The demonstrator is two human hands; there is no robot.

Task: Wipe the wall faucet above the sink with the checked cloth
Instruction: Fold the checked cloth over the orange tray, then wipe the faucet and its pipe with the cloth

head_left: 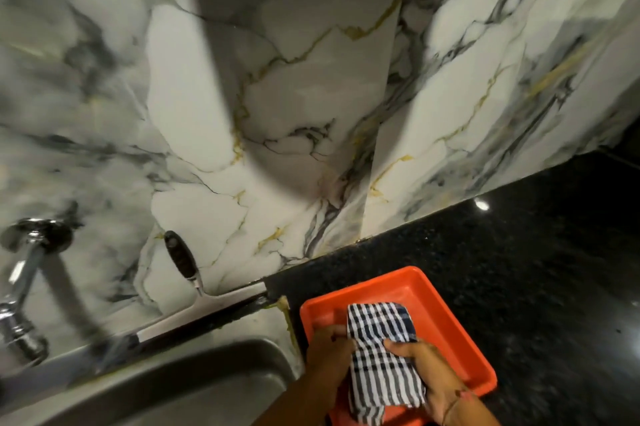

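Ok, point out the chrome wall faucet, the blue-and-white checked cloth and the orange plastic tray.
chrome wall faucet (26, 282): head view, on its sloping spout.
blue-and-white checked cloth (379, 356): head view, on its striped middle.
orange plastic tray (408, 282): head view, on its bare far wall.

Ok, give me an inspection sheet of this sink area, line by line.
Surface: black speckled counter, beside a steel sink.
Job's things: checked cloth over the orange tray; wall faucet at far left, untouched.
Clutter: dark-handled tool leaning against the wall.
Grippers: left hand and right hand both hold the cloth.
Cables: nothing seen.
Surroundings: marble-patterned wall, blurred in places.
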